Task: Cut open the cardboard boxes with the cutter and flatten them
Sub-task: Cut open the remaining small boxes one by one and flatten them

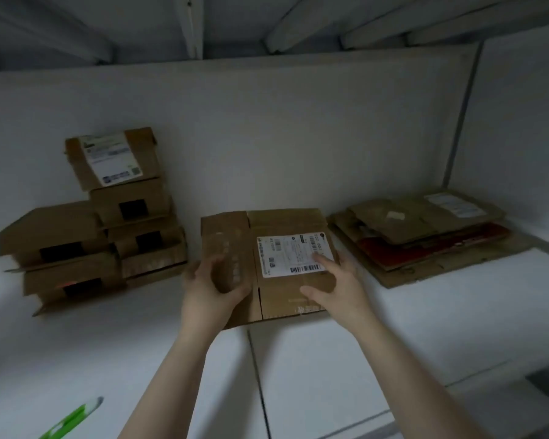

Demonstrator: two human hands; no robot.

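Cardboard box [282,221] lies nearly flat mid-table [330,375]. The left hand [210,286] curls round its left panel, apparently gripping it, though the view is blurred. The right hand [336,280] presses straight fingers on the shipping label [292,255]. Stacked boxes [92,236] stand left, a flattened pile [425,229] lies right, and a green cutter [73,419] lies at the near left.
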